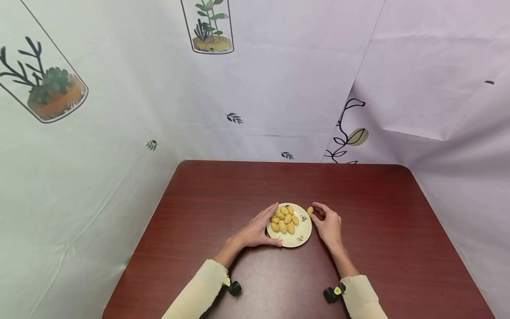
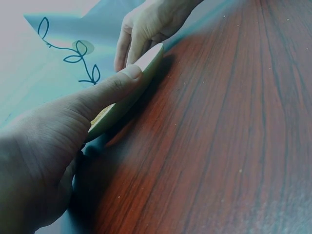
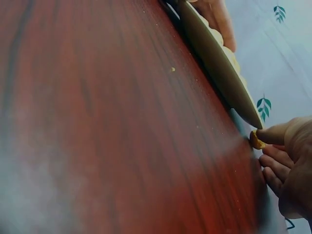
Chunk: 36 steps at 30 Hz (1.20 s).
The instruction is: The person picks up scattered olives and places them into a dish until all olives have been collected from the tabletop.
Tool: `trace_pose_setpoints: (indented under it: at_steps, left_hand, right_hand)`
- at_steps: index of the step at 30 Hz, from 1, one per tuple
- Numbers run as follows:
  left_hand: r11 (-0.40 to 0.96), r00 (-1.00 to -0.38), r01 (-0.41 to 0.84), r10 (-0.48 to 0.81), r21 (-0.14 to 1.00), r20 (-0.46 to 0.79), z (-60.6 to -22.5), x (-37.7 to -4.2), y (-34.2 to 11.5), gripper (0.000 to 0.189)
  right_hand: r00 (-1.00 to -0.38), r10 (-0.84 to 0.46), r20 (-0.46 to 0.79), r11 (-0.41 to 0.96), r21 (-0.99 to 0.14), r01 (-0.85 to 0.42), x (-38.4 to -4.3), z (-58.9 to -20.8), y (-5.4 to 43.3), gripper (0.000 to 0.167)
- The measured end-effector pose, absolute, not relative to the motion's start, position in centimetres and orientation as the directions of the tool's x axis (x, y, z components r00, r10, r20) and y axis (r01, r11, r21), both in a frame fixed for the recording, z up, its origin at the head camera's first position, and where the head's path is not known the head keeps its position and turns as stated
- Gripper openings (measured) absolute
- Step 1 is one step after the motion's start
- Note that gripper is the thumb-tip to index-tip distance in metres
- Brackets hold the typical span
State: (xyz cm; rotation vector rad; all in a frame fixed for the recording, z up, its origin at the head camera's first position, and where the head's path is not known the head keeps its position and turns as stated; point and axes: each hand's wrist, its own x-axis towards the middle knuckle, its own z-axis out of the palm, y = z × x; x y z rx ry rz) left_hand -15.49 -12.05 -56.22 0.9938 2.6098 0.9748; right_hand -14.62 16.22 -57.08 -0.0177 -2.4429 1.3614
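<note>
A pale round plate (image 1: 299, 238) with small printed sprigs lies on the table and bears several yellow-brown oval pieces (image 1: 287, 219), like small dried fruits or nuts; their exact kind is unclear. My left hand (image 1: 256, 228) holds the plate from the left, its thumb on the near rim and its fingers along the left and far side. In the left wrist view the thumb (image 2: 105, 92) lies along the rim. Just right of the plate, my right hand (image 1: 328, 224) pinches one yellow-brown oval piece (image 3: 257, 140) between thumb and fingers, by the plate's edge.
The dark red wooden table (image 1: 223, 186) has rounded far corners. Pale printed fabric (image 1: 279, 97) hangs behind it and on both sides. In the right wrist view a tiny yellow crumb (image 3: 173, 69) lies on the tabletop.
</note>
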Motion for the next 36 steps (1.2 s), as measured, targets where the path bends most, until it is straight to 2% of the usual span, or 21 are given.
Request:
trace_pose_setpoints:
  at_steps: [22,36]
  left_hand:
    - [0.561,-0.760,0.523,0.648,0.641,0.053,-56.37,-15.44,-12.16,0.130]
    - [0.560,-0.761,0.521,0.646,0.644,0.055,-56.26,-15.42,-12.11,0.129]
  right_hand:
    - [-0.953,0.177,0.245,0.609,-0.788,-0.090,-14.63,-56.62,15.60,0.034]
    - [-0.940,0.188,0.286,0.600,-0.791,-0.121,-14.71,-56.83,15.67,0.029]
